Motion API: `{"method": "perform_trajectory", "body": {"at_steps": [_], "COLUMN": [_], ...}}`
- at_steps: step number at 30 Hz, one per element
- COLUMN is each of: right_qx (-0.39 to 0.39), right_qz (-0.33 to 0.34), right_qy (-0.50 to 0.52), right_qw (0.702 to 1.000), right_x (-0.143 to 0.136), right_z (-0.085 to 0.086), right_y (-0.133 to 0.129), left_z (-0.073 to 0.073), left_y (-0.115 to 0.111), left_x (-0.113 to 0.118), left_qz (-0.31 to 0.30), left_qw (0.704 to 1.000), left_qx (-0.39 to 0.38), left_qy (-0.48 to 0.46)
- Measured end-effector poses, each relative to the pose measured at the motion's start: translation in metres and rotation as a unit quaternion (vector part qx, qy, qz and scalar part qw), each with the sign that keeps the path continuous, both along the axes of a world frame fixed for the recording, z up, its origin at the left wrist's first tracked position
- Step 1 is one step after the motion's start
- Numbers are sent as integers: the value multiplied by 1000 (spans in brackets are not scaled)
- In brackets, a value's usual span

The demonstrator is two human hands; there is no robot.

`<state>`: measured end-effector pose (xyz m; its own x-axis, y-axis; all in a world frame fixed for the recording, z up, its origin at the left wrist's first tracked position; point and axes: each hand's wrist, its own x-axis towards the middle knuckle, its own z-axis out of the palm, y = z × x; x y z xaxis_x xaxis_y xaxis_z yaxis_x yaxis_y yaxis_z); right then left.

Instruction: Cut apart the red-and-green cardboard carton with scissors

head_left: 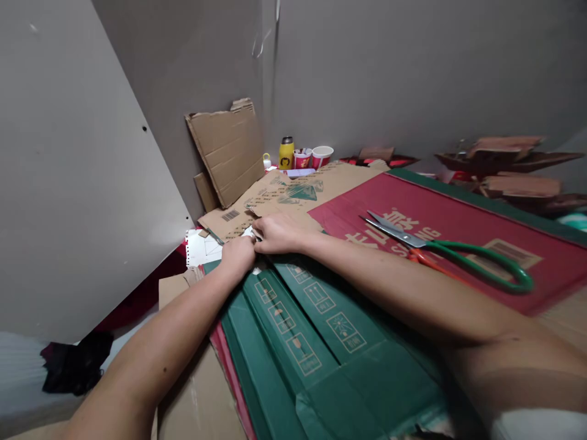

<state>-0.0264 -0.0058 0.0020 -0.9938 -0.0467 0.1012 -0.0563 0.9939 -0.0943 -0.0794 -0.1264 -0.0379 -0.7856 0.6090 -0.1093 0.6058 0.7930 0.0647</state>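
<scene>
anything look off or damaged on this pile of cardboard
The green cardboard is creased, with a ragged torn edge at its near end. The scissors lie open on the red cardboard, blades apart. Both hands press together at a small white piece.

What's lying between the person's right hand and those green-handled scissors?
In the head view, only bare red printed cardboard lies between the right hand and the scissors; nothing else sits there.
</scene>
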Motion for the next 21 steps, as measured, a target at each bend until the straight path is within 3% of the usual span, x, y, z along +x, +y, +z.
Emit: {"method": "perform_trajectory", "body": {"at_steps": [7, 12, 17, 21], "right_qx": [-53, -79, -34, 6], "right_qz": [-5, 8, 46, 69], "right_qy": [4, -36, 9, 33], "right_qw": [999, 996, 998, 997], "right_x": [6, 2, 1, 0], "right_z": [13, 1, -8, 1], "right_y": [3, 12, 15, 16], "left_z": [-4, -5, -4, -6], "left_y": [4, 5, 6, 7], "left_x": [-2, -4, -5, -5], "left_qz": [-17, -23, -31, -35], "left_qw": [1000, 1000, 999, 998], "left_qx": [3, 12, 25, 39], "left_qy": [-1, 11, 23, 18]}}
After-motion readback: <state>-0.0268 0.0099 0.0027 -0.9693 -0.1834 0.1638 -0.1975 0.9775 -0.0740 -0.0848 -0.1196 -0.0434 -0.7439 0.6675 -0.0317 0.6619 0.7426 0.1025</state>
